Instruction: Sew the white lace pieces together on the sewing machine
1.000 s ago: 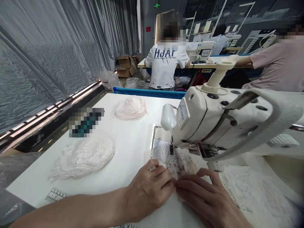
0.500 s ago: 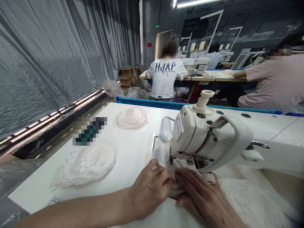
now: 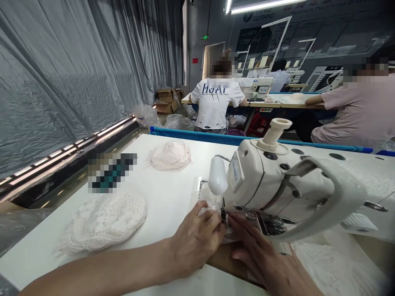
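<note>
Lace [image 3: 230,236] lies between left hand [image 3: 197,239] and right hand [image 3: 267,257]; whether pinched, I cannot tell.

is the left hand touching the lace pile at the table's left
No, the left hand is at the sewing machine, apart from the lace pile.
</note>
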Available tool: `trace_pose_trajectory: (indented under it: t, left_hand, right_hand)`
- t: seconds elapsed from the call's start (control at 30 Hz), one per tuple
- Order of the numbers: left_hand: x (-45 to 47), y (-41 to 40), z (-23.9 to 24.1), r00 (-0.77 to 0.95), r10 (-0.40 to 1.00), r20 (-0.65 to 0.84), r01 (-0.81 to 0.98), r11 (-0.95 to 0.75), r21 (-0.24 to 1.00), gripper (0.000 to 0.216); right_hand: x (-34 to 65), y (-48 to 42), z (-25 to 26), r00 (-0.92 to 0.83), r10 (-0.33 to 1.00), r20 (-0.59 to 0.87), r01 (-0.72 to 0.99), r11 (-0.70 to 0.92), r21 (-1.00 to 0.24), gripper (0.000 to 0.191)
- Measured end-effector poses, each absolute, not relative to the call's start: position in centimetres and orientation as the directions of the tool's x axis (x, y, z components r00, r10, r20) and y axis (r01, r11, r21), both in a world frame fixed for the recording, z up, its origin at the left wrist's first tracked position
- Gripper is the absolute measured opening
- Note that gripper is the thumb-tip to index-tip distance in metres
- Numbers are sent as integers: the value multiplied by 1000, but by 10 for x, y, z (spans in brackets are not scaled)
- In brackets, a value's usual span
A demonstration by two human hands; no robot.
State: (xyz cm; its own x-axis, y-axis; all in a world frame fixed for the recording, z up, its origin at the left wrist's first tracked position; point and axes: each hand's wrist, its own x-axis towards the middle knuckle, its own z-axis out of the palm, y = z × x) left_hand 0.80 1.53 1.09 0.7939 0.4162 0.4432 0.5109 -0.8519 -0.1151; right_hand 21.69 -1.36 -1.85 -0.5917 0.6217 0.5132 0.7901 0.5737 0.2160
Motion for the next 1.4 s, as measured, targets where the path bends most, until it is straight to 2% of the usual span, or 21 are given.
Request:
trace_pose_trajectory:
  t: [0.13, 0.23, 0.33, 0.4, 0.53, 0.7, 0.77, 0.83, 0.93, 0.97, 1.2, 1.4]
  left_hand:
    - [7, 9, 10, 783, 395, 481, 521, -839, -159, 16]
    - [6, 6, 9, 785, 370, 498, 498, -854, -150, 17]
    - [6, 4, 8, 786, 364, 499, 496, -854, -159, 17]
    - [6, 4, 7, 790, 363, 494, 501, -847, -179, 17]
    - [7, 2, 6, 791, 357, 496, 504, -840, -200, 16]
    - [7, 0, 3, 784, 371, 498, 519, -832, -196, 19]
    - [7, 0, 1, 783, 365, 503, 521, -827, -211, 19]
    - [7, 0, 0, 777, 355, 519, 524, -822, -221, 19]
    - [7, 0, -1, 780, 353, 516, 522, -823, -226, 17]
    - [7, -1, -2, 784, 356, 509, 521, -823, -226, 16]
    - [7, -4, -3, 776, 370, 510, 539, -809, -235, 14]
    - [6, -3, -1, 775, 413, 478, 566, -790, -235, 16]
  right_hand:
    - [223, -18, -10, -635, 581, 510, 746, 633, 207, 35]
    - [227, -22, -6, -599, 603, 527, 746, 659, 94, 31]
    - [227, -24, -5, -505, 640, 579, 777, 630, -19, 38]
    - [225, -25, -5, -477, 650, 592, 783, 620, -51, 41]
    - [222, -25, 3, -474, 643, 601, 774, 630, -62, 39]
    - [224, -25, 19, -480, 671, 566, 785, 617, -66, 53]
    - [224, -25, 20, -443, 669, 597, 801, 594, -73, 56]
    - [223, -26, 17, -462, 647, 607, 784, 617, -60, 51]
    - [220, -28, 7, -586, 597, 548, 727, 686, 30, 33]
    - [219, -29, 3, -618, 590, 519, 716, 695, 62, 32]
    - [222, -30, -5, -688, 599, 409, 702, 693, 166, 38]
    - [217, -24, -4, -737, 514, 440, 653, 709, 266, 42]
